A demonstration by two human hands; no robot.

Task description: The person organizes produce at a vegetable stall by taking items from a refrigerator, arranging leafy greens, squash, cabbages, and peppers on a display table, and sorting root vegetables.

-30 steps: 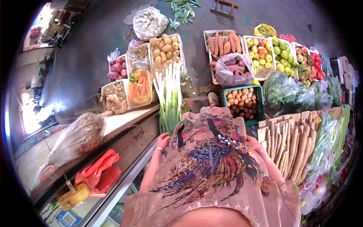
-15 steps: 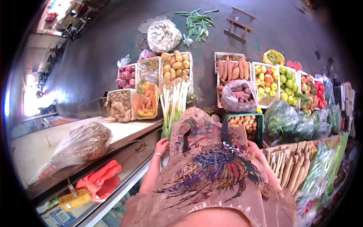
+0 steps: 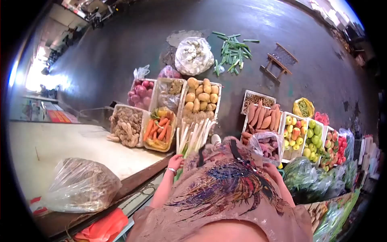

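My left hand (image 3: 175, 162), with a bracelet at its wrist, hangs beside a bundle of long white-stemmed scallions (image 3: 195, 135). Its fingers are loosely bent, with nothing visible in them; whether they touch the green leaves I cannot tell. Close to the scallions stand a tray of carrots (image 3: 161, 130) and a crate of potatoes (image 3: 201, 97). On the other side, my right hand (image 3: 272, 169) is low beside my patterned garment (image 3: 229, 181), its fingers mostly hidden. Just beyond it lies a clear bag of purple sweet potatoes (image 3: 266, 146), in front of orange-skinned sweet potatoes (image 3: 262, 117).
A white counter (image 3: 80, 141) at left bears a tied plastic bag (image 3: 84, 183) and ginger (image 3: 127, 125). Fruit crates (image 3: 295, 133) and bagged greens (image 3: 300, 173) line the right. Farther out are a garlic bag (image 3: 194, 56), cut green stalks (image 3: 234, 52) and a small stool (image 3: 280, 62) on the floor.
The view has tilted up and turned, so the produce sits lower and more floor shows. The egg crate is now largely hidden. A shoe tip has appeared beside the scallions. Both hands remain low.
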